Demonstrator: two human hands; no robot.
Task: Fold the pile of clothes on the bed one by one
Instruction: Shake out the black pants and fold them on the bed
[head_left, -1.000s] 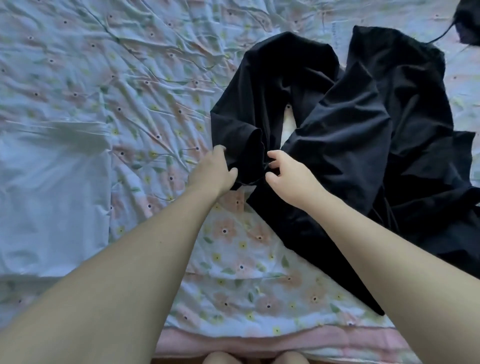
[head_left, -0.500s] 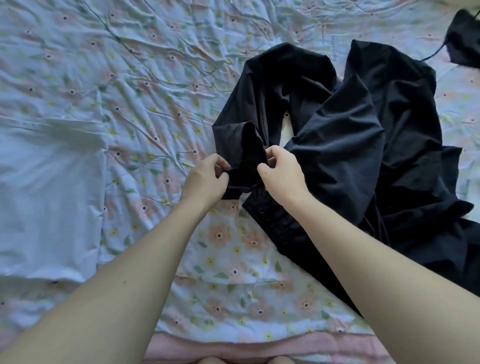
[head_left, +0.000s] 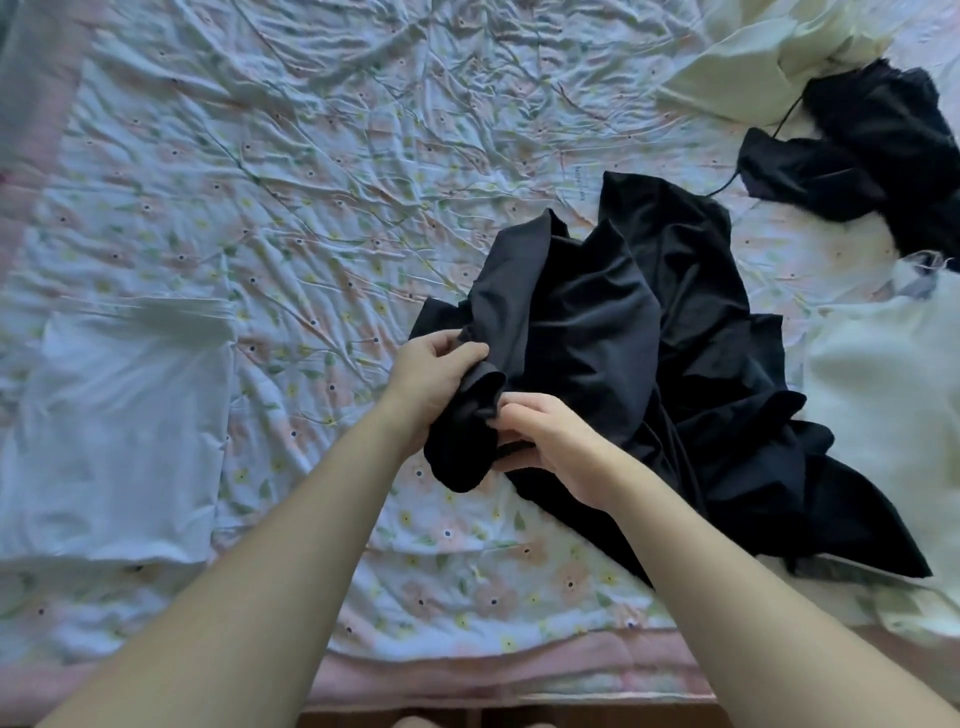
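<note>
- Black garment (head_left: 597, 332) lay crumpled right of centre on the bed (head_left: 311, 208), spread from mid-scene toward the near right, where its dark cloth ran out in loose folds to a pointed edge.
- Left hand (head_left: 434, 376) was on the garment's left edge; fingers curled round a bunched fold, thumb on top of the cloth. A rounded flap of the same fabric hung below this hand, lifted off the sheet.
- Right hand (head_left: 545, 441) sat just near and right of the left hand, almost touching it. Fingers bent inward and pinched the black fabric at the bunched part; how much cloth they held was hidden under the palm.
- Both forearms reached in from the near edge, bare, converging on the garment.
- Bed carried a wrinkled, floral-printed sheet, pale blue with pink and yellow blooms; a pink border ran along the near edge.
- A folded pale blue cloth (head_left: 119, 426) lay flat at the left, well apart from the hands.
- Second black garment (head_left: 872, 161), rumpled, sat at the far right, apart from the one held; a thin dark cord trailed from it.
- Cream cloth (head_left: 769, 57) was heaped at the far right corner, touching that second black piece.
- White cloth (head_left: 883, 415) lay at the right edge, just beside the held garment's right folds.
</note>
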